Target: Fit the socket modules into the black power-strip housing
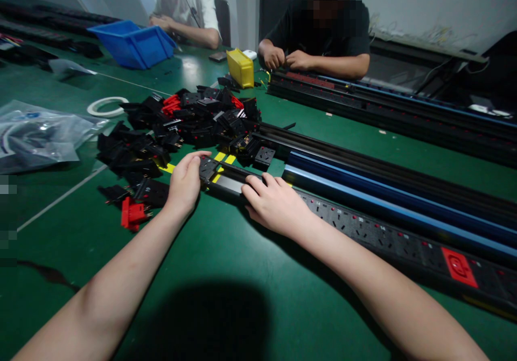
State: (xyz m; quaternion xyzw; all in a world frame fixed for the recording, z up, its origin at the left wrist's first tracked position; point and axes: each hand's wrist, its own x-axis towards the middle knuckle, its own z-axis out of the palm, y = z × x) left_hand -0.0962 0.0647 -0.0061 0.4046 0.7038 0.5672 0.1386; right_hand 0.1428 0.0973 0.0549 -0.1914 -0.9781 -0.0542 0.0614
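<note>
A long black power strip lies slantwise before me, with a row of socket modules and one red module along it. At its near-left end, my left hand has its thumb and fingers around a black socket module, which sits at the open end of the channel. Further along, my right hand grips the strip, fingers bent over its top and thumb at the near side. Between the hands a bare stretch of channel shows. Its fingertips' undersides are hidden.
Behind my left hand is a heap of loose black socket modules, some red. A red module lies left. Blue-edged rails lie beyond the strip. A blue bin, yellow box, tape roll and plastic bag stand around. Two people sit opposite.
</note>
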